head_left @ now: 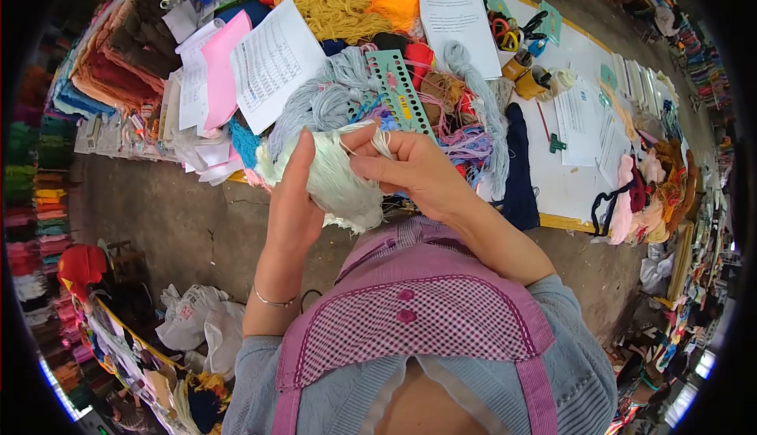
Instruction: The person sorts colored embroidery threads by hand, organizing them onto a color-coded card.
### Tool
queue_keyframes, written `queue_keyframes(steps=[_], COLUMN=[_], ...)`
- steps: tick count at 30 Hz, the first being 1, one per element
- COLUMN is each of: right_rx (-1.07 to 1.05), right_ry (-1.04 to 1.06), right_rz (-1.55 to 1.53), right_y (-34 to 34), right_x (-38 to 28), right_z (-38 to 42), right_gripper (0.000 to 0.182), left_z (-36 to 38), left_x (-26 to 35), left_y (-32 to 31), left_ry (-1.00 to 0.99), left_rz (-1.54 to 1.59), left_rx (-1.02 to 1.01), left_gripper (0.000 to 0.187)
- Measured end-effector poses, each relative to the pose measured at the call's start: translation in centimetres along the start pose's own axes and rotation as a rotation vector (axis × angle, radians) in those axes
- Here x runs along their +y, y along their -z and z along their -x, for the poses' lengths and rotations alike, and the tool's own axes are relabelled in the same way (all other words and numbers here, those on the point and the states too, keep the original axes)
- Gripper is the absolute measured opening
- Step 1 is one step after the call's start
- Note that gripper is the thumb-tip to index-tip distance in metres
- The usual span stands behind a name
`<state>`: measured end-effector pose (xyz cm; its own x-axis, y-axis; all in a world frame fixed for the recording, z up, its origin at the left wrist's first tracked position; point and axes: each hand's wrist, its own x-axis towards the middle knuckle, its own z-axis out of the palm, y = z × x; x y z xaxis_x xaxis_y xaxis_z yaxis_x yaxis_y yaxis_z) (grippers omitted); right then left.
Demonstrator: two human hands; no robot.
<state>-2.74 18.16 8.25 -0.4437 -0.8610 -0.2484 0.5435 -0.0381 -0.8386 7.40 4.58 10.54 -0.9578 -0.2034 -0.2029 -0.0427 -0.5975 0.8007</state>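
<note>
A bundle of glossy, pale mint-white thread point(344, 186) is held up in front of my apron, just off the table's near edge. My left hand point(296, 175) wraps round its left side, with the thumb upright against it. Pinched in my right hand point(406, 163) are a few loose strands point(382, 143) from the bundle's upper right. Behind my hands, a green card with punched holes point(398, 88) lies on grey-blue yarn skeins point(331, 92). Parts of the left fingers are hidden behind the bundle.
Mustard and orange yarn point(339, 13), printed sheets point(276, 64) and a pink sheet point(223, 72) cover the table's far side. To the right stand cups with scissors point(532, 80). Dark navy cloth point(518, 167) hangs over the edge. White plastic bags point(201, 321) sit at lower left.
</note>
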Motion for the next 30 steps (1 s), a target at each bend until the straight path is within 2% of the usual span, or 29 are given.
queue_keyframes(steps=[4,6,7,11,13,20,22,26,30], right_rx=[0.0,0.041,0.041,0.035,0.036,0.078,0.087,0.017,0.053], right_ry=[-0.01,-0.005,-0.005,0.046,0.051,0.084,0.117,0.135,0.171], right_rz=[-0.029,-0.029,-0.028,-0.037,-0.043,-0.015,0.033,-0.024,-0.019], right_y=[0.1,0.3,0.4,0.7,0.7,0.2,0.2,0.9,0.6], right_x=[-0.3,-0.3,-0.3,0.3,0.4,0.5,0.4,0.5,0.6], right_z=[0.3,0.5,0.5,0.4,0.4,0.2,0.2,0.1,0.0], right_gripper=[0.014,0.012,0.012,0.011,0.011,0.014,0.014,0.019,0.016], left_z=[0.7,0.8,0.6,0.5,0.6,0.2,0.2,0.0,0.1], left_x=[-0.2,-0.1,-0.2,-0.1,-0.6,-0.9,-0.6,-0.4,-1.1], left_y=[0.4,1.6,1.3,1.1,1.1,1.0,0.7,0.7,1.2], left_ry=[-0.114,-0.123,-0.153,-0.093,-0.16,-0.178,-0.173,-0.151,-0.205], left_rz=[-0.13,-0.457,-0.271,-0.145,-0.3,-0.272,-0.152,-0.122,-0.292], left_rx=[0.102,0.261,0.347,0.306,0.3,0.298,0.303,0.294,0.261], left_gripper=[0.041,0.027,0.017,0.017,0.018,0.019,0.02,0.018,0.016])
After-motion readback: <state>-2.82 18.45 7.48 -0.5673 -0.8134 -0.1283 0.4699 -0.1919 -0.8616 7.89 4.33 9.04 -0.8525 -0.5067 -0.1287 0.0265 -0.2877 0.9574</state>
